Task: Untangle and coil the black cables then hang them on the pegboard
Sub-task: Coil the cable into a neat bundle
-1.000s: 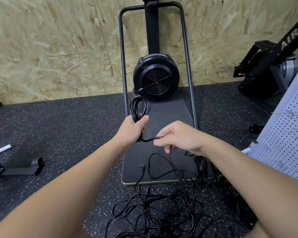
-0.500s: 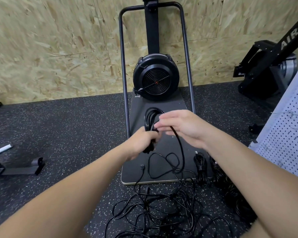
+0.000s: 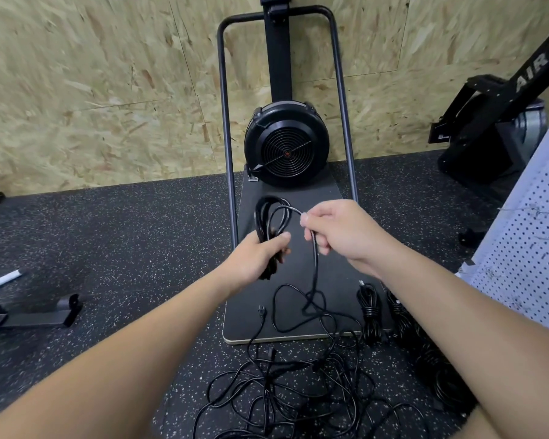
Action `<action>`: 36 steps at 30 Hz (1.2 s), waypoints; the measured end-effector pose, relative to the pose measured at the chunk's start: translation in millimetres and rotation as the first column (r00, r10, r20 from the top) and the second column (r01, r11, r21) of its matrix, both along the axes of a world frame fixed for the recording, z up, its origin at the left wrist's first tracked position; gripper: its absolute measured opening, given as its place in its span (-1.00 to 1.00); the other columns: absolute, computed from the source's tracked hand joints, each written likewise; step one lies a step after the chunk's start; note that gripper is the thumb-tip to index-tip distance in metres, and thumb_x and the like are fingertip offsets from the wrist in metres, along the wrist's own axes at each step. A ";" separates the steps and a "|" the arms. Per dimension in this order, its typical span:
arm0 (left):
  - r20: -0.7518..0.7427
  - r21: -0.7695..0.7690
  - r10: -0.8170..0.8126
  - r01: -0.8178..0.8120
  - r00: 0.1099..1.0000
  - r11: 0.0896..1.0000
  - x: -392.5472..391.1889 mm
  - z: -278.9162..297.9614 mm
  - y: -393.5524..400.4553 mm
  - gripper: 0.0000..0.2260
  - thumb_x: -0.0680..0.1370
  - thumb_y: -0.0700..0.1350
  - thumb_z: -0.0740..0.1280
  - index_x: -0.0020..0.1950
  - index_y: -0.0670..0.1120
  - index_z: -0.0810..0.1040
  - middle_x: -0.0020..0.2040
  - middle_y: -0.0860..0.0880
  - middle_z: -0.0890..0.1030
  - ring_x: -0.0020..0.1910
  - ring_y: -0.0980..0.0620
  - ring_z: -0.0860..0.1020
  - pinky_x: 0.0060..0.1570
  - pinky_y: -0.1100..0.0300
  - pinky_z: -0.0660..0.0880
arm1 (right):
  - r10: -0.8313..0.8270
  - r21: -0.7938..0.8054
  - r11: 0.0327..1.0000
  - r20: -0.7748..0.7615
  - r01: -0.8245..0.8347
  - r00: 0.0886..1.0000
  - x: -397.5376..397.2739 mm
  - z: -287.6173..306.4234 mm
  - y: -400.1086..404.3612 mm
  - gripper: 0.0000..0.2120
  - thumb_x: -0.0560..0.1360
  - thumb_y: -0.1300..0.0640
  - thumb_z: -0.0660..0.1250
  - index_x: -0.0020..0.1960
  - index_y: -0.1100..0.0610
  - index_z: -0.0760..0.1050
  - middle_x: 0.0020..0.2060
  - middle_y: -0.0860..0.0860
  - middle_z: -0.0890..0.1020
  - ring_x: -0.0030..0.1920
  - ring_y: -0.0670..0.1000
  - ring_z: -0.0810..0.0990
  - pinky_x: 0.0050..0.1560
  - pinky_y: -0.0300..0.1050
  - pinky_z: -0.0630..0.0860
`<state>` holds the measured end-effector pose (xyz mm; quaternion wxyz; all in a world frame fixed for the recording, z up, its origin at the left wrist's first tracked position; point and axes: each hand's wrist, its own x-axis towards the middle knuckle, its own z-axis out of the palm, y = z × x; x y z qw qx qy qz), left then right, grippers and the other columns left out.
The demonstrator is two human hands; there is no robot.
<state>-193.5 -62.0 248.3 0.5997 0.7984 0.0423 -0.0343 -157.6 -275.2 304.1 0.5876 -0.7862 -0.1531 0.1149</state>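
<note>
My left hand point(image 3: 256, 256) grips a bundle of black cable loops point(image 3: 266, 217) that stands up above the fist. My right hand point(image 3: 339, 232) pinches the same cable's free strand just right of the loops. That strand point(image 3: 314, 267) hangs down from my fingers to a tangle of black cables point(image 3: 292, 391) on the floor. Two coiled black cables point(image 3: 370, 308) lie at the right edge of the machine's base. A white pegboard point(image 3: 533, 248) leans at the far right.
A black fan machine point(image 3: 286, 144) with a grey tube frame stands on a dark base board point(image 3: 330, 267) against the chipboard wall. Another black exercise machine point(image 3: 495, 122) is at the right. A metal foot point(image 3: 38, 315) lies on the speckled rubber floor at the left.
My right hand lifted the strand from low beside the left fist up and over the loops, then drew a little to the right. The bundle in my left hand gained a loop.
</note>
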 end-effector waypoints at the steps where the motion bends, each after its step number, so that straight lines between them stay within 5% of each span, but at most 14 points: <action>1: -0.003 0.057 -0.040 0.041 0.999 0.998 -2.9 -0.2 -4.3 -0.65 0.72 0.15 0.36 -0.02 -0.11 0.67 -0.12 -0.06 0.71 -0.28 -0.01 0.53 -0.28 0.13 0.42 | -0.034 0.051 0.998 -0.006 0.034 0.999 -1.6 3.5 2.3 -0.72 0.69 0.11 0.40 -0.04 0.32 0.67 -0.27 0.29 0.63 -0.35 0.08 0.48 -0.17 0.06 0.49; 4: -0.013 0.059 -0.115 0.116 0.993 0.992 -14.9 1.7 -25.2 -0.51 0.77 0.17 0.25 0.18 -0.26 0.69 -0.01 -0.05 0.79 -0.18 0.15 0.67 -0.16 0.26 0.54 | -0.148 0.033 0.989 0.027 0.147 0.989 -0.6 6.3 3.0 -0.70 0.69 0.12 0.38 -0.14 0.28 0.66 -0.41 0.11 0.59 -0.42 0.03 0.53 -0.17 0.05 0.51; 8: -0.060 -0.196 -0.131 0.117 0.990 0.974 -18.8 5.2 -43.7 -0.34 0.76 0.27 0.18 0.26 -0.36 0.59 -0.01 -0.16 0.77 -0.10 -0.03 0.69 -0.04 0.28 0.57 | -0.233 -0.001 0.972 0.066 0.234 0.970 4.2 5.9 -2.6 -0.74 0.67 0.14 0.39 -0.14 0.23 0.69 -0.40 0.08 0.65 -0.43 0.02 0.61 -0.17 0.05 0.61; 12: 0.047 -0.119 -0.243 0.246 0.969 0.962 -20.4 8.0 -45.9 -0.78 0.71 0.02 0.42 0.01 -0.12 0.60 -0.10 -0.18 0.71 -0.16 -0.14 0.64 0.08 -0.06 0.57 | -0.268 0.031 0.963 0.065 0.266 0.961 -1.2 10.6 0.0 -0.85 0.65 0.16 0.46 -0.06 0.22 0.66 -0.36 0.10 0.71 -0.43 0.03 0.67 -0.26 -0.02 0.66; 18: 0.047 -0.095 -0.274 0.277 0.961 0.956 -22.5 5.7 -47.3 -0.88 0.72 -0.28 0.33 0.06 -0.34 0.52 -0.15 -0.26 0.67 -0.18 -0.21 0.65 -0.03 -0.04 0.65 | -0.302 -0.044 0.944 0.275 0.326 0.913 -8.6 12.8 0.3 -0.88 0.65 0.18 0.46 -0.04 0.19 0.60 -0.38 0.07 0.72 -0.44 -0.01 0.72 -0.36 -0.10 0.69; 21: 0.068 -0.018 -0.215 0.217 0.974 0.976 -24.1 6.6 -47.3 -0.81 0.75 -0.19 0.33 0.00 -0.28 0.51 -0.23 -0.17 0.60 -0.29 -0.13 0.57 -0.18 0.07 0.56 | -0.303 -0.017 0.947 0.283 0.320 0.910 -4.7 9.9 -0.9 -0.92 0.62 0.17 0.50 0.02 0.14 0.60 -0.21 0.06 0.74 -0.35 -0.03 0.75 -0.29 -0.13 0.70; 24: 0.101 0.034 -0.173 0.170 0.980 0.985 -23.5 9.6 -44.2 -0.76 0.75 -0.13 0.34 -0.03 -0.26 0.49 -0.29 -0.11 0.57 -0.34 -0.10 0.53 -0.29 0.16 0.48 | -0.270 -0.124 0.933 0.377 0.337 0.886 0.4 10.0 -4.6 -0.66 0.53 -0.10 0.58 0.20 0.00 0.60 0.10 -0.09 0.65 -0.02 -0.08 0.70 0.03 -0.13 0.59; 27: 0.114 0.080 -0.218 0.209 0.969 0.975 -23.7 10.2 -44.7 -0.72 0.74 -0.14 0.37 -0.04 -0.32 0.48 -0.31 -0.13 0.56 -0.34 -0.10 0.54 -0.26 0.11 0.54 | -0.108 -0.180 0.975 0.138 0.132 0.984 3.1 2.8 -5.1 -0.55 0.50 -0.25 0.55 0.15 0.09 0.65 0.04 -0.08 0.73 0.01 -0.09 0.67 0.14 0.00 0.58; 29: 0.106 0.110 -0.260 0.249 0.960 0.962 -24.1 9.9 -46.1 -0.77 0.73 -0.14 0.40 -0.06 -0.24 0.54 -0.31 -0.15 0.56 -0.36 -0.11 0.55 -0.25 0.08 0.56 | -0.033 -0.032 0.999 -0.049 0.032 0.998 7.7 -5.2 -5.6 -0.53 0.48 -0.18 0.56 -0.04 0.26 0.65 -0.10 0.08 0.78 -0.09 0.01 0.69 0.20 0.17 0.60; 32: 0.111 0.167 -0.284 0.263 0.952 0.950 -24.1 13.6 -42.4 -0.74 0.71 -0.15 0.44 -0.18 -0.07 0.55 -0.35 -0.14 0.57 -0.39 -0.11 0.56 -0.23 0.11 0.56 | 0.084 0.191 0.981 -0.261 -0.034 0.962 11.8 -4.9 -13.5 -0.79 0.54 -0.02 0.60 -0.05 0.13 0.73 -0.07 0.14 0.74 0.01 0.08 0.69 0.41 0.23 0.51; 36: 0.062 0.131 -0.302 0.293 0.951 0.947 -23.5 22.5 -34.5 -0.71 0.68 -0.12 0.48 -0.20 -0.12 0.53 -0.37 -0.15 0.58 -0.38 -0.13 0.57 -0.14 0.11 0.55 | 0.256 0.368 0.919 -0.287 -0.140 0.923 7.6 0.2 -12.2 -0.65 0.52 -0.09 0.60 0.06 0.17 0.62 0.00 0.07 0.67 0.11 0.05 0.65 0.46 0.19 0.42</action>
